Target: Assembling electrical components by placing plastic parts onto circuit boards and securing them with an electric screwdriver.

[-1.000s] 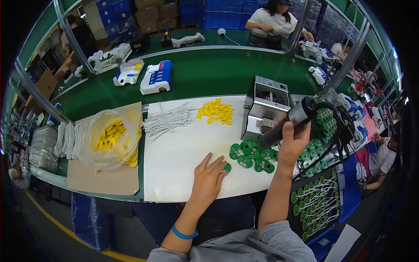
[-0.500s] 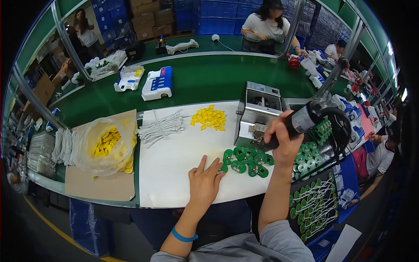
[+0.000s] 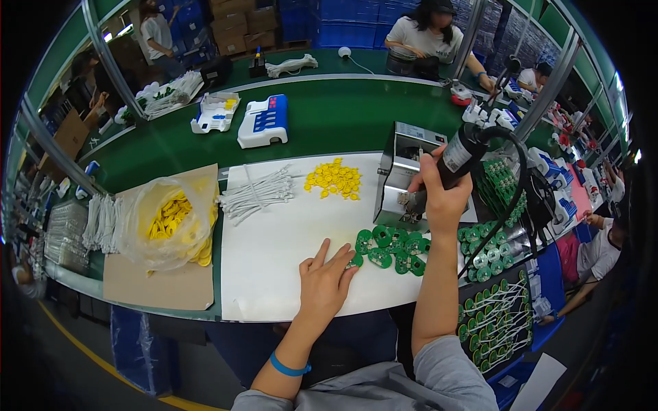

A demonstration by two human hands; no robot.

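Observation:
My right hand (image 3: 447, 193) grips a black electric screwdriver (image 3: 460, 156) with a cable at its top. The tool's lower end is at the front of a metal box-shaped machine (image 3: 404, 164), probably a screw feeder; my fingers partly hide the tip. My left hand (image 3: 325, 282) rests on white sheeting, fingers spread, with a small round green circuit board (image 3: 355, 261) between thumb and index finger. Several similar green boards (image 3: 393, 248) lie in a cluster just right of it.
Yellow plastic pieces (image 3: 333, 179) and bundled white cables (image 3: 258, 194) lie beyond my left hand. A bag of yellow parts (image 3: 168, 220) sits left on cardboard. Wired boards fill a black tray (image 3: 495, 318) at right. A white-and-blue housing (image 3: 264, 122) stands on the green belt (image 3: 322, 113).
My right hand has lifted the screwdriver away from the boards toward the metal machine. My left hand stays at the same board. The housings on the belt have shifted right.

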